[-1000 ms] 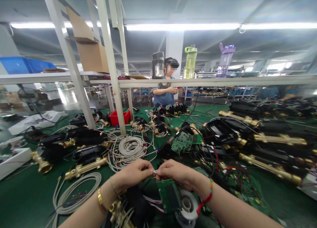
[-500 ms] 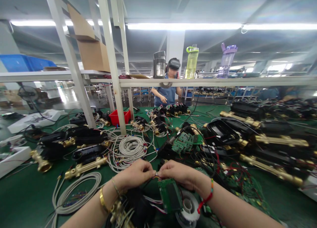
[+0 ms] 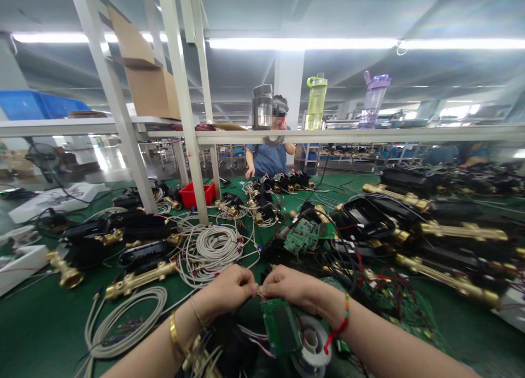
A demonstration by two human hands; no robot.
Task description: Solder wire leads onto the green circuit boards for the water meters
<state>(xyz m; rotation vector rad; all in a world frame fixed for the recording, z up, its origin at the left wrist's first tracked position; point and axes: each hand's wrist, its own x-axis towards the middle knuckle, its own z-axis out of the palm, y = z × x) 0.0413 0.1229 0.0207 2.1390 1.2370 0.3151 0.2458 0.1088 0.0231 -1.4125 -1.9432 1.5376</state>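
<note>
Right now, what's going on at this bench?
A person's left hand and right hand are close together, fingers pinching what look like thin wires near a green circuit board. A spool sits beside the board. Across the bench, another person has one arm raised.

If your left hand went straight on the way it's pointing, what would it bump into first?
Most likely the right hand: its fingertips sit just ahead of the left hand, with thin wires at the meeting point. Any small gap between them is hard to judge.
</note>
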